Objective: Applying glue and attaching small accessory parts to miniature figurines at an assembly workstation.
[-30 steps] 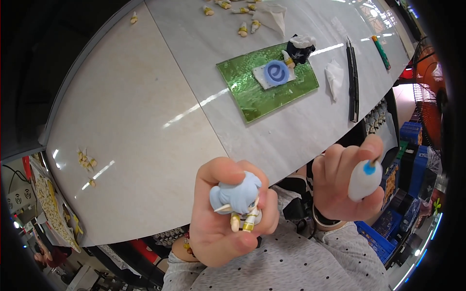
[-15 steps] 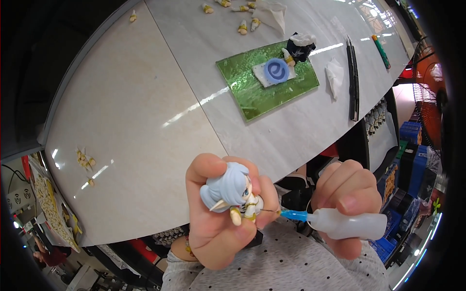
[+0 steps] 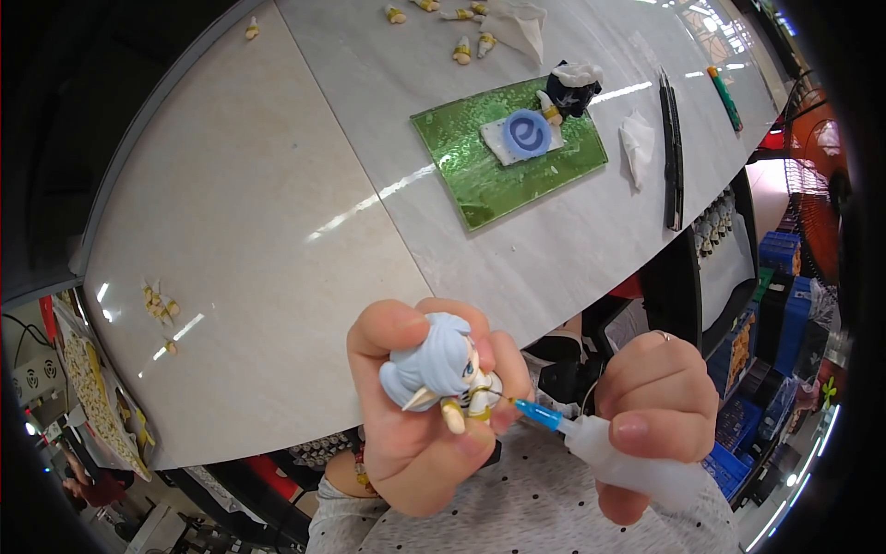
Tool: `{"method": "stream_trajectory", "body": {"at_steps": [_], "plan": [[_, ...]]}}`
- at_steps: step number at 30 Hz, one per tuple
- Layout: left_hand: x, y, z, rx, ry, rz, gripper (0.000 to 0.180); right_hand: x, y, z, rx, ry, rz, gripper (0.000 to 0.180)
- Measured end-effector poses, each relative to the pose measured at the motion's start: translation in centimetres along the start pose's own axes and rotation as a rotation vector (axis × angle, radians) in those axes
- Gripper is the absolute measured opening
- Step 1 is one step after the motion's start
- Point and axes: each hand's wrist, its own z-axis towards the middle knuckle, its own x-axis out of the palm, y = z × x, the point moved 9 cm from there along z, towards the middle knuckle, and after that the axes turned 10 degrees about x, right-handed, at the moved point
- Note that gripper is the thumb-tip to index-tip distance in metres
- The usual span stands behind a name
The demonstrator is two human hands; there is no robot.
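My left hand [image 3: 415,434] grips a small figurine [image 3: 441,369] with pale blue hair and a white and gold body, held close to my chest. My right hand [image 3: 657,406] squeezes a soft white glue bottle [image 3: 637,462] with a blue nozzle and thin needle tip. The needle tip [image 3: 510,400] touches the figurine's body. On the white table a green cutting mat [image 3: 480,166] carries a blue round base [image 3: 526,135] on a white sheet and a dark figurine part [image 3: 570,88].
Small cream figurine parts [image 3: 466,46] lie scattered at the table's far side, more [image 3: 159,305] at the left. Black tweezers [image 3: 672,148], a crumpled white tissue [image 3: 639,138] and a green pen [image 3: 725,97] lie to the right. Blue crates [image 3: 780,277] stand beside the table.
My right hand turned the glue bottle from upright to level and brought its needle tip onto the figurine. My left hand rotated the figurine a little.
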Motion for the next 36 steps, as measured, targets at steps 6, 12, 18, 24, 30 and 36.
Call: {"method": "stream_trajectory", "body": {"at_steps": [6,12,18,24,30,36], "plan": [[-0.4,0.7,0.0,-0.24,-0.084,-0.049,0.056,-2.0,-0.1,-1.4,-0.046,-0.318,0.284,0.047],[0.2,1.7,-0.5,-0.493,-0.047,-0.276,0.054,-5.4,-2.7,-1.0,0.059,-0.367,0.366,0.056],[0.4,1.7,-0.9,-0.523,-0.022,-0.417,0.055,-13.1,-7.2,-0.3,0.338,-0.848,-0.249,0.044],[1.3,1.8,-1.0,-0.575,0.006,-0.499,0.054,-20.0,-15.3,1.4,0.614,-0.633,-0.365,0.047],[1.4,1.5,-1.0,-0.579,0.014,-0.522,0.052,-18.3,-11.1,1.7,0.374,-0.842,-0.815,0.043],[1.5,1.5,-1.3,-0.59,0.018,-0.519,0.05,-11.0,-12.6,3.9,0.614,-0.225,-0.71,0.037]]}}
